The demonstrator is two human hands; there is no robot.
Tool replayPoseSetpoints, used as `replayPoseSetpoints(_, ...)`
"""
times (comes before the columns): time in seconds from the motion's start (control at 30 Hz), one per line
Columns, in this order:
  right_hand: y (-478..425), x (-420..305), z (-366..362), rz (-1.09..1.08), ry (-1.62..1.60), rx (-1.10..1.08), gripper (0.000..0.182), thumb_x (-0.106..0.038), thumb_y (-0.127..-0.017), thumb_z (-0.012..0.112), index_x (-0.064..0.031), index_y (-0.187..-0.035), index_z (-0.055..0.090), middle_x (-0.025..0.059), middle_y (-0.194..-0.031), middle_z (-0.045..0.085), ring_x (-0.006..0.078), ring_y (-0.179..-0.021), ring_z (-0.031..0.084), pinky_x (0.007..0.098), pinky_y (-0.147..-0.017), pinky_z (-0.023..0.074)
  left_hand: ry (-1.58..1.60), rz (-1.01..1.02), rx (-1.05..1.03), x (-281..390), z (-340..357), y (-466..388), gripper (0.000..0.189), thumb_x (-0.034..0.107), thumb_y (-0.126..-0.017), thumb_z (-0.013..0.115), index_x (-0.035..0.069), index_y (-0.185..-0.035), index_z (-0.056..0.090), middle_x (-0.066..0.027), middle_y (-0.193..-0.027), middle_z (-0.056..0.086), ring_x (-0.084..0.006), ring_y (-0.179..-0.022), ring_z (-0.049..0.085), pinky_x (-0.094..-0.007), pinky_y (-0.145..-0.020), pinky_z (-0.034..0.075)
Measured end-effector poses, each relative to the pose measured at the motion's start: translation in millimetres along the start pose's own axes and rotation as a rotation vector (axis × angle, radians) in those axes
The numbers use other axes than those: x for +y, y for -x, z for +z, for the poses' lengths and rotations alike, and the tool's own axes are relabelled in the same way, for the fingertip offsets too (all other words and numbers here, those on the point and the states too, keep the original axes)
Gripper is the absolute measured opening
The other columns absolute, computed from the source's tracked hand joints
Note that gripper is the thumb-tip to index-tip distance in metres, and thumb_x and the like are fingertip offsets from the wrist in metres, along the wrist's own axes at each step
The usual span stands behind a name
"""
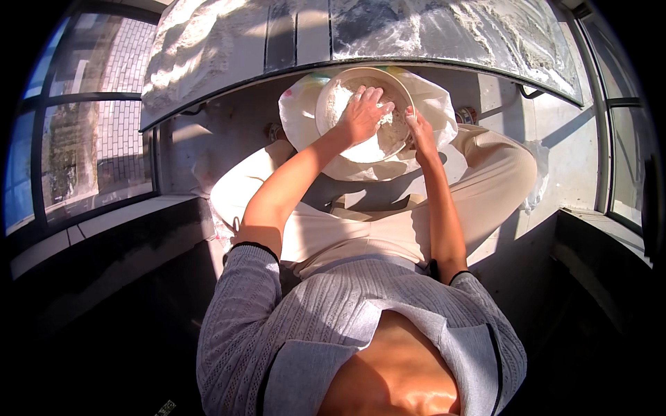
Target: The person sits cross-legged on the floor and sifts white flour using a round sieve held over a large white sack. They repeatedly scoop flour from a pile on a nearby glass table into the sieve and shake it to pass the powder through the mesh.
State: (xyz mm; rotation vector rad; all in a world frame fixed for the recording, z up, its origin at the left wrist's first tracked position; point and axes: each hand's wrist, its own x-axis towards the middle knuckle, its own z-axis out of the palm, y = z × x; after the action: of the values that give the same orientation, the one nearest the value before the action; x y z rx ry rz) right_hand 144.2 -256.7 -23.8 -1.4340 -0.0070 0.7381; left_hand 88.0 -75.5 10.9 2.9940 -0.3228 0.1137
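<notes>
A round, light-coloured bowl or sieve (322,112) holding white flour-like powder (364,151) sits over a white plastic sack (439,99) between my knees. My left hand (364,115) is inside it, palm down on the powder, fingers somewhat apart and dusted white. Whether powder is held under that palm is hidden. On the right side, my right hand (420,132) grips the rim, with the thumb at the top edge and the other fingers mostly hidden outside the wall.
A low table (299,31) with powder spread over its top stands just beyond the sack, its dark edge (312,66) close to the bowl. Windows (96,151) flank both sides. A clear plastic bag (538,174) lies on the floor beside my right knee.
</notes>
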Motion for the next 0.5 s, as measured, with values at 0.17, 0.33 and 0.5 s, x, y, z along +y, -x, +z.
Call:
replayPoseSetpoints(0.17,-2,-1,0,0.085,0.068,0.034,0.07,-0.056,-0.092,0.055,-0.0033,-0.139,0.049,0.0122,-0.12,0.059,0.0199,-0.105,0.053,0.032,-0.088,0.0431,0.236,-0.619,0.116,-8,0,-22,0.043,0.014,-0.076,0.069,-0.001,-0.112,0.051,-0.0201,-0.117,0.048,-0.038,-0.113,0.047,-0.048,-0.099,0.038)
replayPoseSetpoints(0.33,0,-5,3,0.098,0.045,0.001,0.068,-0.057,-0.092,0.054,-0.0055,-0.136,0.052,0.0061,-0.095,0.061,0.0127,-0.077,0.054,0.0281,-0.061,0.0448,0.404,-0.541,0.023,4,14,-44,0.045,0.024,-0.08,0.064,0.001,-0.118,0.054,-0.0165,-0.12,0.05,-0.0343,-0.12,0.043,-0.0474,-0.102,0.036)
replayPoseSetpoints(0.5,2,-8,-2,0.121,0.019,0.011,0.064,-0.058,-0.091,0.054,-0.006,-0.129,0.058,0.0037,-0.083,0.059,0.0116,-0.066,0.052,0.0266,-0.055,0.0426,0.375,-0.041,-0.326,21,14,-25,0.038,0.02,-0.073,0.064,0.001,-0.106,0.063,-0.0163,-0.116,0.053,-0.0346,-0.115,0.047,-0.0466,-0.097,0.041)
